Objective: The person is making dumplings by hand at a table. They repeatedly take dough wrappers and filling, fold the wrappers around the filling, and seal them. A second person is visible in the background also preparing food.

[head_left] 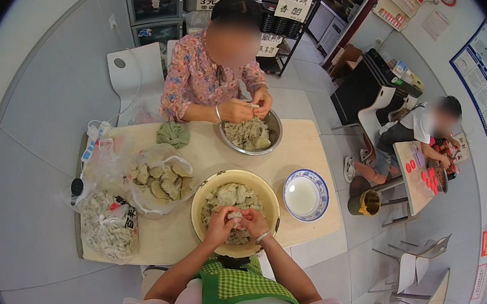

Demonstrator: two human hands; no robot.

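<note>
Over a yellow basin (277, 208) my left hand (220, 224) and my right hand (254, 224) meet, fingers closed on a small pale dough piece (235, 216). A band circles my right wrist. Inside the basin lie greyish-green crumbled bits (211, 204) and a bigger pale lump (231, 195). Across the table, a person (212, 81) in a floral top pinches a similar small piece above a steel bowl (277, 133) of the same crumbs. My fingers partly hide the piece I hold.
Left of the basin sit an opened plastic bag of dough chunks (161, 181) and a tied bag of crumbs (108, 226). A green cloth (173, 135) and a power strip (91, 144) lie nearby. A blue-and-white bowl (305, 195) with whitish liquid stands right. Another person (420, 122) sits farther right.
</note>
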